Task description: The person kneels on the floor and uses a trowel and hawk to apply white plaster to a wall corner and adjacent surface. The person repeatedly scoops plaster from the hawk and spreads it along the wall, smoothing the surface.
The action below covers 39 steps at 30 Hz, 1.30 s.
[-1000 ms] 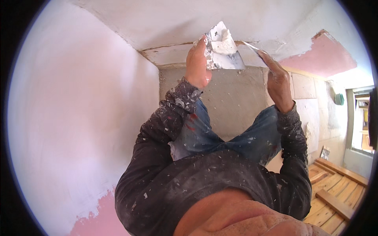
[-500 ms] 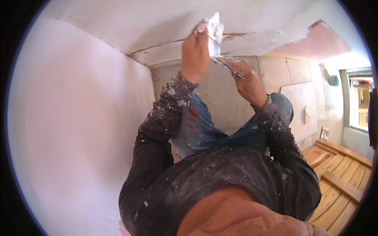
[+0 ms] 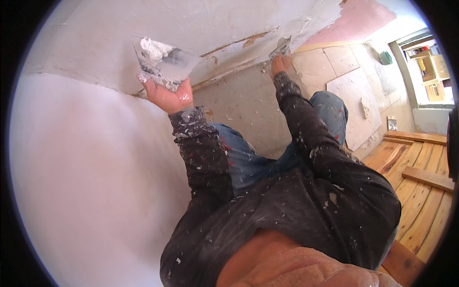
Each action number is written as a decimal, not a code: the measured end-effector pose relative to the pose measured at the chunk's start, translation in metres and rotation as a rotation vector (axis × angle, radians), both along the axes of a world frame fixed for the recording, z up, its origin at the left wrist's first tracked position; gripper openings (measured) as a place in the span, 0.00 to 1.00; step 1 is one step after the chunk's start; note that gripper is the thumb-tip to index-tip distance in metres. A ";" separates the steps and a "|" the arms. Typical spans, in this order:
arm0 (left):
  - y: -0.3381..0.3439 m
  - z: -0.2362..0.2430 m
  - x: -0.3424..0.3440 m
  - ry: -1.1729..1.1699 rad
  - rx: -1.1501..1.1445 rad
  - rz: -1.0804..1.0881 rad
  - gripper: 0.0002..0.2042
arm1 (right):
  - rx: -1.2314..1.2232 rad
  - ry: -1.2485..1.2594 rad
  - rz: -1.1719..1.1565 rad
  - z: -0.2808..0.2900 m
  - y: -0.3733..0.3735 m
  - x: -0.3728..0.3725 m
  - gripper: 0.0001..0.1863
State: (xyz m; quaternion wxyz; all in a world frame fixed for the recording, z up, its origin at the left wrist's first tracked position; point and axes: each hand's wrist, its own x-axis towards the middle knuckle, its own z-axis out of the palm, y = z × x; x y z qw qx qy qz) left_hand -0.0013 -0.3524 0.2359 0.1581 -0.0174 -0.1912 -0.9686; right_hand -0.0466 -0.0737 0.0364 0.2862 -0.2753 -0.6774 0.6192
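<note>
My left hand (image 3: 168, 94) is closed on the lower edge of a flat metal plasterer's trowel (image 3: 179, 67), its face turned up. White plaster (image 3: 155, 49) sits in a lump on that blade. Farther right, my right hand (image 3: 281, 64) grips a putty knife (image 3: 281, 46), whose blade is against the base of the wall (image 3: 229, 21). A rough brown crack (image 3: 239, 42) runs along the wall just left of the knife. The handles are mostly hidden by my fingers.
A smooth white wall (image 3: 95, 167) rises at my left. On the tiled floor to the right lies a pale board (image 3: 354, 107) with a plaster smear. Wooden slats (image 3: 420, 201) are at the lower right, a green cup (image 3: 385, 58) farther off. Pink paint (image 3: 356, 21) shows on the far wall.
My hands have moved apart from where they met. The left went left with the trowel, now showing its plaster-loaded face; the right reached forward with the putty knife to the wall's base.
</note>
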 end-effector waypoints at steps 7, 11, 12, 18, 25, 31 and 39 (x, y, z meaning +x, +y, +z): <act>0.007 0.004 0.005 -0.014 -0.015 -0.075 0.25 | 0.379 -0.077 0.032 -0.017 -0.146 -0.002 0.30; 0.018 0.007 0.001 -0.048 -0.034 -0.081 0.28 | 0.098 -0.026 0.119 -0.066 -0.055 0.013 0.27; 0.020 0.007 0.001 -0.055 -0.033 -0.088 0.28 | 0.030 0.036 -0.012 -0.067 -0.029 0.008 0.27; 0.022 0.003 -0.001 0.056 0.100 -0.203 0.23 | 0.143 0.013 0.055 -0.018 0.000 -0.043 0.29; 0.013 0.000 0.001 0.116 0.124 -0.223 0.20 | 0.109 0.111 0.020 -0.026 -0.046 0.000 0.29; 0.021 0.003 0.001 0.043 0.115 -0.174 0.20 | 0.402 -0.022 -0.146 0.013 -0.030 -0.068 0.35; 0.015 0.004 0.003 0.078 0.096 -0.179 0.20 | 0.466 0.110 0.063 -0.036 -0.051 0.012 0.34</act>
